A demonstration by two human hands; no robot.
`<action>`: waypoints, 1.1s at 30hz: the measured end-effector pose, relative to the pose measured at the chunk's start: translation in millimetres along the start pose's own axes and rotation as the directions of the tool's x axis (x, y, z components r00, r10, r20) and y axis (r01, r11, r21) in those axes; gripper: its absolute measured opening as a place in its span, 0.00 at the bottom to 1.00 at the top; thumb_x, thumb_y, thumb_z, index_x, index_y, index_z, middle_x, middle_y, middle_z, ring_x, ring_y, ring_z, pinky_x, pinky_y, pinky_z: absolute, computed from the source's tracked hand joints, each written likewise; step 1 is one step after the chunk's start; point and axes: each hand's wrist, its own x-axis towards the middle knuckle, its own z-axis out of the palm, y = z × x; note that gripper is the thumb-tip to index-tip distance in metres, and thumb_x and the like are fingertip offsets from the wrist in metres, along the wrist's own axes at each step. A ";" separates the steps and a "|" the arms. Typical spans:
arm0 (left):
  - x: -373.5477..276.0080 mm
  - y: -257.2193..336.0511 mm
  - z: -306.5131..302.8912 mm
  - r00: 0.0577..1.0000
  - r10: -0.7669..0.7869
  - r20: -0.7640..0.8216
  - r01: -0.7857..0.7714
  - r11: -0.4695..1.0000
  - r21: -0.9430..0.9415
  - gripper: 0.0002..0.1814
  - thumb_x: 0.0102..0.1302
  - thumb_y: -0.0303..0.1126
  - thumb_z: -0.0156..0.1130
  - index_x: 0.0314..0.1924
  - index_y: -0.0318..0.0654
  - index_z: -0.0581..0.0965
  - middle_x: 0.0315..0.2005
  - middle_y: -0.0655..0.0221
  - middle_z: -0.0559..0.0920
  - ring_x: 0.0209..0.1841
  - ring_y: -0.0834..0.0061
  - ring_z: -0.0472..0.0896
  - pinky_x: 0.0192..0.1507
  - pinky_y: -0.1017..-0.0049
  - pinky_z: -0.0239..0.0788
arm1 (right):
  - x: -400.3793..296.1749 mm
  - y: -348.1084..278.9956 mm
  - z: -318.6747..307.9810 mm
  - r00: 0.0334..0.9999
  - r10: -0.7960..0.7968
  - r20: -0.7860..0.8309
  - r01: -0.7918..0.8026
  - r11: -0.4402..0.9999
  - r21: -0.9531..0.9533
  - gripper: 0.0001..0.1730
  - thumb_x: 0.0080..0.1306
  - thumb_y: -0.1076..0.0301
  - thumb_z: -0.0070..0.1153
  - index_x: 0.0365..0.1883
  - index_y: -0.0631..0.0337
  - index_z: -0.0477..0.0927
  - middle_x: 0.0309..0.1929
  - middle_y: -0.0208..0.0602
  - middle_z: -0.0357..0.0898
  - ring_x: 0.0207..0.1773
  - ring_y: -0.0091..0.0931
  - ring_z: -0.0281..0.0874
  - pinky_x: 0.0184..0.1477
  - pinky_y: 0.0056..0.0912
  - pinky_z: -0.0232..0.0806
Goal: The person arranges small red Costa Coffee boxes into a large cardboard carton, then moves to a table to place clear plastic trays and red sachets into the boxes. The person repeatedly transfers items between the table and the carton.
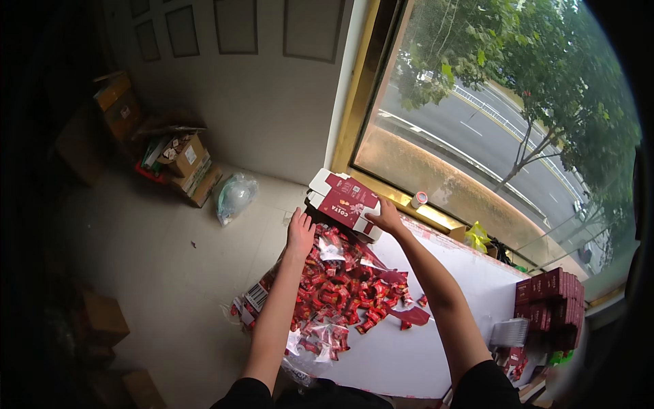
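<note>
A maroon and white Costa carton [347, 202] lies at the far end of the white table [409, 358], its white end flaps spread out. My right hand [387, 217] grips the carton's right end, with the thumb over the top face. Just off its near left corner, my left hand [301, 232] is raised with fingers extended and holds nothing. Below both hands spreads a heap of small red wrapped packets [337, 294], partly inside a clear plastic bag [317, 330]. My left forearm hides part of the heap.
Stacked maroon cartons [549, 307] stand at the table's right end beside a clear plastic tray [509, 332]. A tape roll [419, 199] sits on the window ledge. On the floor are a filled plastic bag [236, 197] and cardboard boxes [189, 168].
</note>
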 end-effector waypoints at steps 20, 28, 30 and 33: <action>65.3 -81.3 -15.8 0.968 -0.114 -0.223 0.242 0.654 0.717 0.49 0.57 0.60 0.52 0.63 0.28 0.48 0.63 0.55 0.53 0.65 0.65 0.52 0.63 0.68 0.45 | 137.9 49.2 33.1 0.704 0.182 0.686 -0.347 0.932 0.108 0.40 0.37 0.43 0.69 0.46 0.56 0.72 0.39 0.32 0.77 0.38 0.23 0.74 0.41 0.26 0.66; 74.7 -87.1 -23.2 0.979 -0.098 -0.176 0.195 0.689 0.698 0.40 0.61 0.58 0.47 0.63 0.35 0.53 0.61 0.61 0.59 0.62 0.68 0.57 0.61 0.70 0.48 | 122.1 20.8 11.1 0.855 0.077 0.513 -0.082 0.997 -0.014 0.43 0.40 0.37 0.64 0.43 0.65 0.73 0.39 0.43 0.77 0.42 0.31 0.75 0.45 0.30 0.65; 75.5 -89.8 -22.0 0.981 -0.046 -0.187 0.166 0.698 0.697 0.37 0.62 0.55 0.46 0.62 0.33 0.55 0.60 0.59 0.61 0.62 0.68 0.59 0.60 0.71 0.50 | 109.5 11.9 7.4 0.911 0.063 0.408 -0.022 0.994 -0.105 0.43 0.40 0.36 0.62 0.43 0.65 0.73 0.40 0.48 0.76 0.44 0.37 0.74 0.47 0.34 0.64; 88.0 -103.3 -38.4 0.995 -0.004 -0.103 0.065 0.798 0.599 0.33 0.63 0.52 0.46 0.59 0.34 0.61 0.57 0.61 0.65 0.58 0.68 0.63 0.58 0.72 0.53 | 92.8 5.8 10.9 0.967 0.040 0.252 -0.003 0.990 -0.144 0.41 0.41 0.39 0.61 0.43 0.65 0.71 0.41 0.50 0.75 0.46 0.40 0.73 0.48 0.36 0.65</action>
